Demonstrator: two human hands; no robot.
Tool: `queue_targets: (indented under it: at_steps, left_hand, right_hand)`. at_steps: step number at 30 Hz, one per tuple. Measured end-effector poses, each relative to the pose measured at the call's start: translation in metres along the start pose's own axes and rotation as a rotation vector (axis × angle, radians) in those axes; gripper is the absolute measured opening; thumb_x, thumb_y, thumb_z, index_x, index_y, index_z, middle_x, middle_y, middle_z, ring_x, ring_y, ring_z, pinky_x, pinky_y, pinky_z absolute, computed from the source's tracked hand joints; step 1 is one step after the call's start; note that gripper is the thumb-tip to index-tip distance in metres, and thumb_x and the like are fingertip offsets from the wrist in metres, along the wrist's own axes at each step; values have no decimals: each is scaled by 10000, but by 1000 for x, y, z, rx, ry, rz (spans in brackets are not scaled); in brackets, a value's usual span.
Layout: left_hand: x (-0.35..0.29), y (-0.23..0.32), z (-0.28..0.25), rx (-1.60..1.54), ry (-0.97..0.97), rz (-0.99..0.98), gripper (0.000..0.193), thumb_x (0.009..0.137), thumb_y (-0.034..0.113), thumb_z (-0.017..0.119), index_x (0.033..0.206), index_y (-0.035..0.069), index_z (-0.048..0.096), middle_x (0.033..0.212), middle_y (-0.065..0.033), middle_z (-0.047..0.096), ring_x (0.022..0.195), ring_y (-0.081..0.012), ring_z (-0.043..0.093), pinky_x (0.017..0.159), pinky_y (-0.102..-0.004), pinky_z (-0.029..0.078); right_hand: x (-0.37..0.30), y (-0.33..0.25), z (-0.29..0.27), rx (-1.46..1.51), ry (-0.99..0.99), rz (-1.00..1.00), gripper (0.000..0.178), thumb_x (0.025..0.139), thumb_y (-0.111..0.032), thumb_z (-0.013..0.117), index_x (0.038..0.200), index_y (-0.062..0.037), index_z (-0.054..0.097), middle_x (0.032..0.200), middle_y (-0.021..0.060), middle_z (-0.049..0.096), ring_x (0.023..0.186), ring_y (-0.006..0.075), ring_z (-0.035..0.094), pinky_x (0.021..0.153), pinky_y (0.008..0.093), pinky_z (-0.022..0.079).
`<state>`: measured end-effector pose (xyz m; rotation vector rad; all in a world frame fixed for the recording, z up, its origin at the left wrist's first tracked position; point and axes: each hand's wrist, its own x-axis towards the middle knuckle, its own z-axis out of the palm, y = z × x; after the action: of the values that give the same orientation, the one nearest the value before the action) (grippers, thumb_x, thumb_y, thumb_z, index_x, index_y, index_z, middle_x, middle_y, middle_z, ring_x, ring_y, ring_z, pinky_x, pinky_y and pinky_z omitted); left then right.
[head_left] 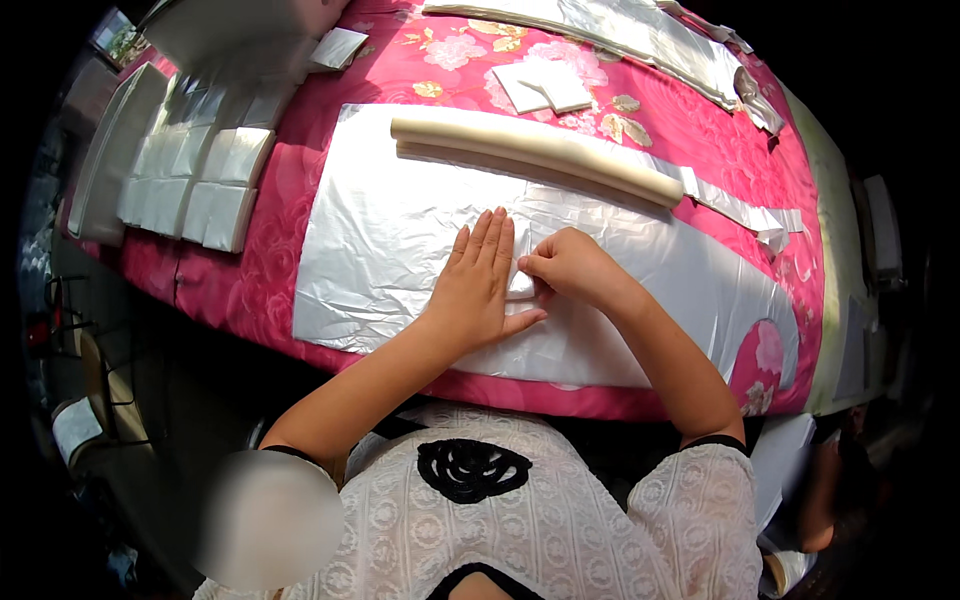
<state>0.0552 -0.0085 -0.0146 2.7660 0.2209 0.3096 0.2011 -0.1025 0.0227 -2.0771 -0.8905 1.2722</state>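
My left hand point(474, 285) lies flat with its fingers stretched, pressing on a small folded piece of thin white plastic point(521, 287). Just to its right, my right hand point(582, 270) is closed, thumb and fingers pinching the edge of that same piece. Most of the folded piece is hidden under the two hands. Beneath them spreads a wide, wrinkled sheet of white plastic point(365, 225). Beyond the hands a long cream-coloured tube point(530, 155) lies slantwise across the sheet's far part, touched by neither hand.
A pink flowered cloth point(270, 275) covers the table. Several stacks of folded white packets point(200, 180) stand at the left beside a white bin point(115, 150). Two loose packets point(545, 86) lie beyond the tube. A long white bundle point(620, 35) runs along the far side, and plastic strips point(740, 207) trail rightward.
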Motion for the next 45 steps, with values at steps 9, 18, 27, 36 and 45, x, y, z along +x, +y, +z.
queue_targets:
  at_steps: [9, 18, 27, 36, 45]
  left_hand:
    - [-5, 1, 1, 72, -55, -16, 1121, 717, 705, 490, 1375, -114, 101, 1452, -271, 100, 1377, -355, 49, 1102, -468, 39]
    - [-82, -5, -57, -851, -115, -319, 501, 821, 105, 626, 1263, -32, 436, 1203, -223, 522, 1085, -294, 545, 895, -382, 452]
    - [-186, -7, -39, -1526, -147, -1204, 237, 890, 145, 554, 1019, -49, 599, 991, -136, 633, 855, -168, 622, 724, -283, 520]
    - [-144, -10, -93, -802, -128, -651, 167, 807, 48, 638, 964, -10, 644, 753, -41, 658, 658, -62, 591, 618, -221, 486]
    - [-140, -7, -85, -759, -49, -460, 287, 773, 60, 667, 1050, 2, 617, 928, -122, 655, 802, -166, 648, 707, -256, 510]
  right_hand:
    - [-42, -21, 5, -778, 290, -19, 268, 634, -283, 739, 705, -57, 615, 700, 107, 631, 697, 259, 610, 633, 362, 478]
    - [10, -2, 39, -743, 391, -784, 486, 851, -287, 541, 1264, -42, 464, 1343, 171, 410, 1271, 318, 349, 1036, 393, 301]
    - [-25, -37, 159, -508, -101, -793, 541, 929, -370, 365, 1381, -78, 312, 1459, 206, 182, 1371, 353, 106, 1095, 484, 86]
    - [-19, -44, 76, -574, -35, -1008, 110, 732, -158, 671, 794, -76, 633, 1098, 49, 598, 1179, 265, 436, 1025, 461, 282]
    - [118, -3, -128, 276, 798, -410, 217, 824, -210, 624, 922, -21, 667, 785, 89, 676, 683, 144, 623, 638, 276, 469]
